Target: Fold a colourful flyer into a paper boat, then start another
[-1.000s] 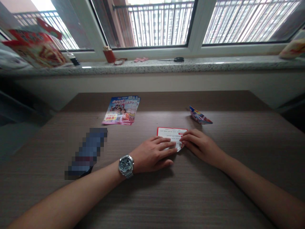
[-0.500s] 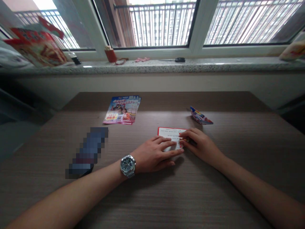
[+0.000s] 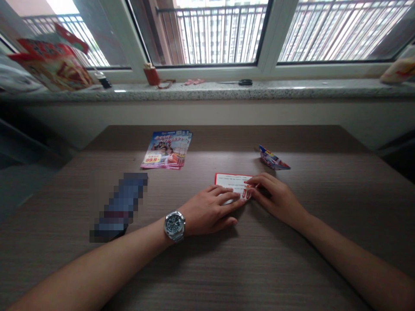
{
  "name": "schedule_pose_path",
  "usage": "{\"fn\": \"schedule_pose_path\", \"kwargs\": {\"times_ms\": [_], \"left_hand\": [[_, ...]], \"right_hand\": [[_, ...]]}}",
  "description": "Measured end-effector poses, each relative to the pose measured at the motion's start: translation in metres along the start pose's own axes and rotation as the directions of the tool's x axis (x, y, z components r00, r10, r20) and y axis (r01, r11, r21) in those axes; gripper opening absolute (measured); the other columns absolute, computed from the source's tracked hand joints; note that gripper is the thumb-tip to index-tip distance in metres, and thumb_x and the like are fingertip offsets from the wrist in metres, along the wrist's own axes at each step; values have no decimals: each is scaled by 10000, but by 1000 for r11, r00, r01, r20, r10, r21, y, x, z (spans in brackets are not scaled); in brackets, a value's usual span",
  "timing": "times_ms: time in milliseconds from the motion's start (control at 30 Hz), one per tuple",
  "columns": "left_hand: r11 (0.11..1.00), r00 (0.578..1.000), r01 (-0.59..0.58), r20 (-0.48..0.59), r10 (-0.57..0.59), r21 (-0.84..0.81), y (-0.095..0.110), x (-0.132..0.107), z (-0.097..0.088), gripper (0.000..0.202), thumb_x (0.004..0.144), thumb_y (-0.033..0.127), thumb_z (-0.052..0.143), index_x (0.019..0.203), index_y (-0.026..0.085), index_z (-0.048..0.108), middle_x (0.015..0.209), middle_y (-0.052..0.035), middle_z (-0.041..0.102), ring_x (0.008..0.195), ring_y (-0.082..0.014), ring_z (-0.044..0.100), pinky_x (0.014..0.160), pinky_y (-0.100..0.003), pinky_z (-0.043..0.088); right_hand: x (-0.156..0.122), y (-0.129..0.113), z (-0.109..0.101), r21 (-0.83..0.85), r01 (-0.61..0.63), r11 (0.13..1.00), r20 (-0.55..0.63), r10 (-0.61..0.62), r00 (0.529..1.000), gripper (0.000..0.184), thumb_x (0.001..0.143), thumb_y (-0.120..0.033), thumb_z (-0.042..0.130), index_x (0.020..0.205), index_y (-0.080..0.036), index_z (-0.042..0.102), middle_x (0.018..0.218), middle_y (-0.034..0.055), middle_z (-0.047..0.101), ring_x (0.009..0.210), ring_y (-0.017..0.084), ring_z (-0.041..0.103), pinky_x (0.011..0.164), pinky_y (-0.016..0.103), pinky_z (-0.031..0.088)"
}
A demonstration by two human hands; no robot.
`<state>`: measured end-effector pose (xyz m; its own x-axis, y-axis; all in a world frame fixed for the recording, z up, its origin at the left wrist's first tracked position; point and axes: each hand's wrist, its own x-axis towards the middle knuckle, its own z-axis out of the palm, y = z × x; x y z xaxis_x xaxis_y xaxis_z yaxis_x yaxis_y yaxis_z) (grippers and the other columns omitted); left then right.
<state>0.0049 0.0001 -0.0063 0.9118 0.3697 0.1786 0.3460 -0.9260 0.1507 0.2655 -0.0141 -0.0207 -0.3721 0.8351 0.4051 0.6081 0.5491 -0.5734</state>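
Observation:
A white paper sheet with a red border (image 3: 232, 180) lies on the brown wooden table (image 3: 227, 268). My left hand (image 3: 207, 210), with a steel watch on its wrist, lies flat on the sheet's near part, fingers stretched out and pressing it down. My right hand (image 3: 275, 196) pinches the sheet's right edge, which is lifted and bent over. A folded paper boat (image 3: 272, 159) in blue, red and yellow sits on the table beyond my right hand.
A stack of colourful flyers (image 3: 167, 149) lies at the back left of the table. A blurred dark object (image 3: 118, 207) rests left of my left arm. The stone windowsill (image 3: 227, 90) holds scissors (image 3: 241, 81), a small red box (image 3: 151, 74) and snack bags (image 3: 53, 65).
My right hand has shifted slightly right and lifted the sheet's right edge, bending it over. My left hand stays pressed on the sheet.

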Motion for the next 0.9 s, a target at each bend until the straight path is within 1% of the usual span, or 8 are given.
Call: {"fn": "schedule_pose_path", "kwargs": {"times_ms": [133, 233, 333, 500, 633, 900], "left_hand": [[1000, 1000, 8, 3, -8, 1, 0, 0, 0, 548, 1038, 468, 423, 1514, 198, 395, 1478, -96, 518, 1318, -293, 495, 1105, -484, 408], [1000, 1000, 11, 17, -11, 7, 0, 0, 0, 536, 1040, 471, 412, 1504, 202, 412, 1482, -91, 513, 1319, -296, 494, 1111, -491, 404], [1000, 1000, 5, 18, -5, 11, 0, 1, -1, 535, 1038, 471, 417, 1498, 195, 421, 1491, -96, 503, 1312, -300, 498, 1109, -487, 410], [1000, 1000, 6, 0, -6, 13, 1, 1, -2, 537, 1028, 455, 450, 1491, 184, 430, 1492, -114, 493, 1282, -293, 521, 1104, -474, 424], [1000, 1000, 8, 0, -8, 22, 1, 1, -3, 535, 1024, 453, 458, 1486, 183, 439, 1490, -119, 495, 1271, -294, 533, 1100, -468, 432], [1000, 1000, 8, -9, -8, 17, 0, 1, 0, 519, 1028, 440, 459, 1468, 164, 458, 1481, -119, 517, 1320, -290, 515, 1117, -470, 421]], "right_hand": [[-2, 1, -3, -3, 59, 998, 7, -59, 998, 184, 982, -249, 569, 1147, -213, 642, 1129, 104, 660, 1044, 227, 653, 903, 381, 545], [-5, 4, -5, -45, 127, 991, 51, -124, 991, 200, 986, -225, 553, 1150, -222, 668, 1192, 112, 658, 1107, 232, 646, 945, 397, 548], [-8, 6, -6, -88, 165, 982, 98, -156, 983, 241, 991, -226, 545, 1193, -227, 675, 1254, 124, 655, 1158, 240, 638, 977, 411, 548], [-11, 8, -6, -116, 180, 977, 181, -158, 971, 326, 996, -246, 538, 1307, -247, 637, 1383, 129, 601, 1283, 261, 574, 1051, 445, 511], [-11, 9, -5, -138, 186, 973, 223, -153, 963, 354, 997, -250, 533, 1341, -231, 615, 1410, 140, 584, 1307, 275, 555, 1078, 468, 488], [-8, 9, -5, -186, 211, 960, 252, -161, 954, 415, 985, -253, 549, 1400, -262, 567, 1468, 129, 542, 1359, 293, 499, 1100, 518, 457]]}}
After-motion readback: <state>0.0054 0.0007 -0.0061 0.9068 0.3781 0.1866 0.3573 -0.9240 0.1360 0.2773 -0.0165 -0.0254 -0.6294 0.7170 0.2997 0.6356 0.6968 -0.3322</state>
